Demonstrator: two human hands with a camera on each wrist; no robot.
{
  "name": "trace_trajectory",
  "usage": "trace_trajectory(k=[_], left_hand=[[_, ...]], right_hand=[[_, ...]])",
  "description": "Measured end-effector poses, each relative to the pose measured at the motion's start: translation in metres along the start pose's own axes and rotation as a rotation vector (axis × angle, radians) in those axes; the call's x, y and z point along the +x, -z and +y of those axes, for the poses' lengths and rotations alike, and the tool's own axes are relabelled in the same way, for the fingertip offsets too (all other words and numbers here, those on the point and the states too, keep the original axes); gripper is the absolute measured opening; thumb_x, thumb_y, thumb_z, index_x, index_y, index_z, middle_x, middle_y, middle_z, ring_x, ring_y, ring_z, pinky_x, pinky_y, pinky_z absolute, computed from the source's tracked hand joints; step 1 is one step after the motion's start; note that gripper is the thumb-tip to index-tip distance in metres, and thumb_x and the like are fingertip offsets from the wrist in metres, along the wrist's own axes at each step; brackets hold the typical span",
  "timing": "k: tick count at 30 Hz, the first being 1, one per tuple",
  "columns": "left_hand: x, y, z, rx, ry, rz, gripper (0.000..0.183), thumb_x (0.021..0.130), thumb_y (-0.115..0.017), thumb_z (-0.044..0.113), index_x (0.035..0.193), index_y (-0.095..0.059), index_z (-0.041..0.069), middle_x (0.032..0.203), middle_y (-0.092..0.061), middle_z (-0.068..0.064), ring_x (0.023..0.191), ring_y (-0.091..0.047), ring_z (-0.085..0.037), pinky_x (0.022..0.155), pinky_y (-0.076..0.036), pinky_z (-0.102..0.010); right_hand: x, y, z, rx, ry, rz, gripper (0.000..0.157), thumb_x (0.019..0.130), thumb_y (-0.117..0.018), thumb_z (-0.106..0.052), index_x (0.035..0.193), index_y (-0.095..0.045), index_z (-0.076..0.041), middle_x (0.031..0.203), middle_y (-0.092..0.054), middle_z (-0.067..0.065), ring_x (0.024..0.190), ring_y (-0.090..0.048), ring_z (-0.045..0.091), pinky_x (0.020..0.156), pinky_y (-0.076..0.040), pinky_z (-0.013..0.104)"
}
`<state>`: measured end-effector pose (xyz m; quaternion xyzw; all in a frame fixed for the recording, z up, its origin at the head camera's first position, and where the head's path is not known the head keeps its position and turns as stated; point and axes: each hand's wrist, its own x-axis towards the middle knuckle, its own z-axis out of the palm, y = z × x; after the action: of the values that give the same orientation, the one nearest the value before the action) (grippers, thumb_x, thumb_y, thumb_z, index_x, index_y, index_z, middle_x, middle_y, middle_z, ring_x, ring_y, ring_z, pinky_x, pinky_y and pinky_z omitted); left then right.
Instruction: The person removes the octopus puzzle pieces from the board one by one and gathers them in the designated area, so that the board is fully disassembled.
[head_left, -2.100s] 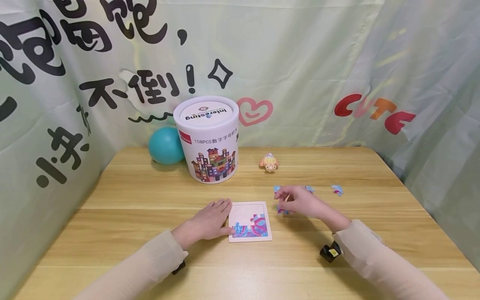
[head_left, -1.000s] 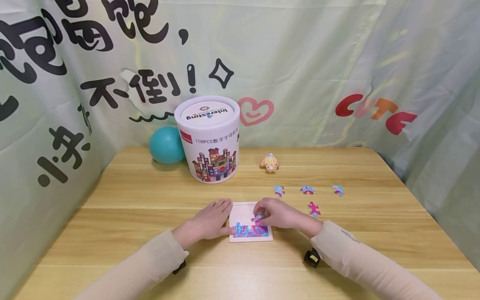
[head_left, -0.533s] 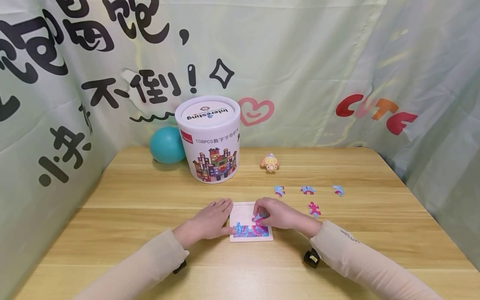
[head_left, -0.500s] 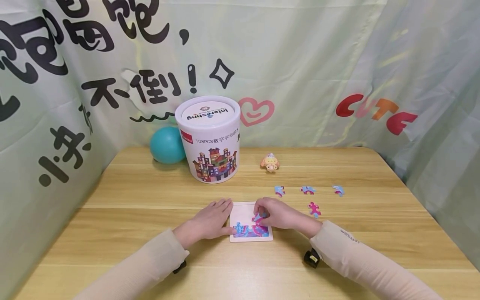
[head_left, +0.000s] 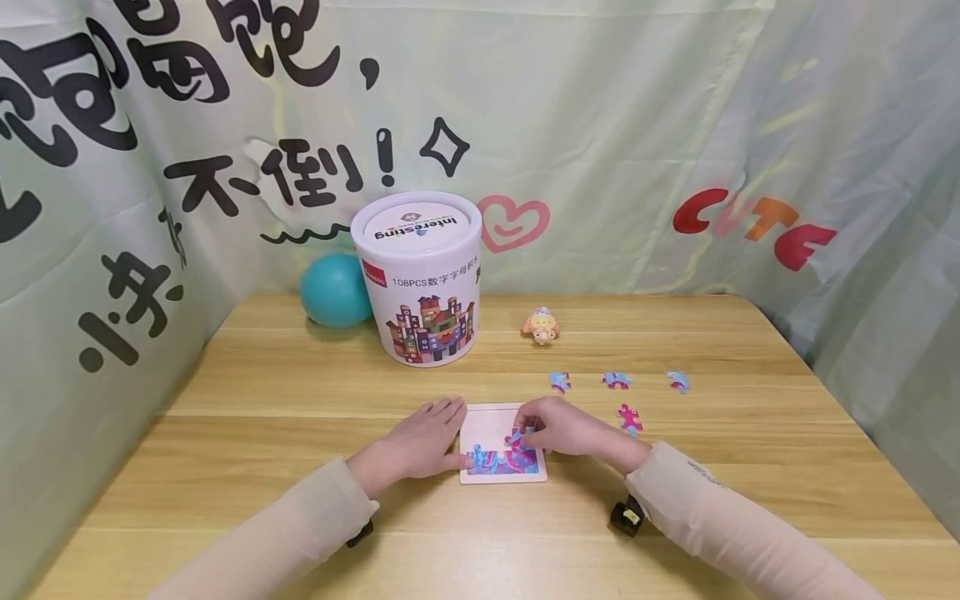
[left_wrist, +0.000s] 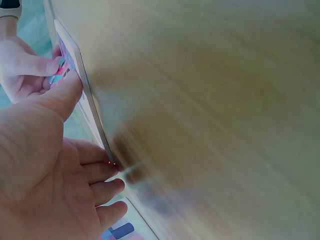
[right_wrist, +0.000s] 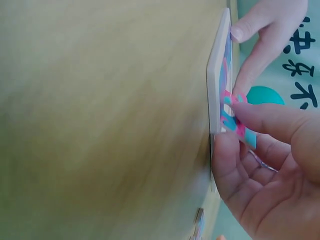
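Observation:
A white square puzzle tray (head_left: pixel 483 421) lies on the table, with joined blue, pink and purple jigsaw pieces (head_left: pixel 495 462) along its near side. My left hand (head_left: pixel 422 437) rests at the tray's left edge, fingers fairly straight, thumb on the near corner. Over the tray's right side, my right hand (head_left: pixel 566 425) pinches a jigsaw piece (right_wrist: pixel 240 120) between thumb and fingers. That piece stands tilted against the tray in the right wrist view; the fingers partly cover it. Several loose jigsaw pieces, one of them a pink piece (head_left: pixel 629 418), lie to the right.
A white block bucket (head_left: pixel 420 283) stands at the back beside a teal ball (head_left: pixel 335 290). A small toy figure (head_left: pixel 541 326) sits right of the bucket. Printed cloth (head_left: pixel 600 125) hangs behind and along both sides of the wooden table (head_left: pixel 300 400).
My right hand has come left from the loose pieces to the tray, carrying one piece. Over the last half second it has shifted slightly right. The left hand stays put.

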<state>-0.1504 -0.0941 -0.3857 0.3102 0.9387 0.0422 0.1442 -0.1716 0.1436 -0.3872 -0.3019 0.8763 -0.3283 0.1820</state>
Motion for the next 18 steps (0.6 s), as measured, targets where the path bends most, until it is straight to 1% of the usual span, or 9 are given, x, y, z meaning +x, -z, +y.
trace_trajectory(k=[3, 7, 10, 13, 18], left_hand=[[0.0, 0.0, 0.0, 0.003, -0.003, 0.003, 0.079, 0.089, -0.051, 0.051, 0.141, -0.03, -0.004, 0.148, -0.024, -0.017, 0.135, -0.021, -0.03, 0.108, -0.02, -0.043], [0.001, -0.002, 0.0, 0.008, -0.004, 0.007, 0.079, 0.089, -0.051, 0.052, 0.141, -0.03, -0.004, 0.147, -0.024, -0.017, 0.135, -0.022, -0.03, 0.108, -0.02, -0.043], [0.001, -0.002, 0.0, 0.007, -0.004, 0.008, 0.079, 0.089, -0.05, 0.052, 0.141, -0.03, -0.004, 0.147, -0.024, -0.017, 0.135, -0.022, -0.03, 0.108, -0.02, -0.043], [0.002, -0.002, 0.0, 0.004, -0.004, 0.007, 0.079, 0.089, -0.05, 0.052, 0.141, -0.03, -0.004, 0.147, -0.024, -0.017, 0.135, -0.022, -0.03, 0.108, -0.019, -0.043], [0.002, -0.002, -0.001, 0.002, -0.007, 0.007, 0.079, 0.089, -0.05, 0.052, 0.141, -0.03, -0.004, 0.148, -0.024, -0.017, 0.135, -0.021, -0.03, 0.108, -0.019, -0.043]], right_hand=[[-0.003, 0.003, 0.001, 0.073, -0.027, -0.018, 0.004, 0.086, -0.061, 0.0, 0.089, -0.063, -0.002, 0.071, -0.053, 0.0, 0.052, -0.052, 0.013, 0.047, -0.047, 0.024], [-0.006, 0.005, 0.004, 0.128, -0.039, -0.014, 0.006, 0.087, -0.059, -0.001, 0.09, -0.064, -0.002, 0.072, -0.054, 0.001, 0.054, -0.055, 0.016, 0.051, -0.049, 0.027], [-0.008, 0.006, 0.008, 0.165, -0.042, 0.017, 0.007, 0.086, -0.06, 0.0, 0.092, -0.064, -0.001, 0.074, -0.057, 0.002, 0.056, -0.055, 0.017, 0.053, -0.051, 0.03], [-0.012, 0.011, 0.011, 0.195, -0.041, 0.067, 0.007, 0.085, -0.06, 0.001, 0.092, -0.062, -0.001, 0.076, -0.058, 0.003, 0.06, -0.056, 0.019, 0.055, -0.052, 0.032], [-0.025, 0.026, 0.021, 0.268, -0.02, 0.138, 0.005, 0.085, -0.062, -0.001, 0.089, -0.059, 0.001, 0.077, -0.059, 0.007, 0.064, -0.056, 0.02, 0.056, -0.052, 0.033]])
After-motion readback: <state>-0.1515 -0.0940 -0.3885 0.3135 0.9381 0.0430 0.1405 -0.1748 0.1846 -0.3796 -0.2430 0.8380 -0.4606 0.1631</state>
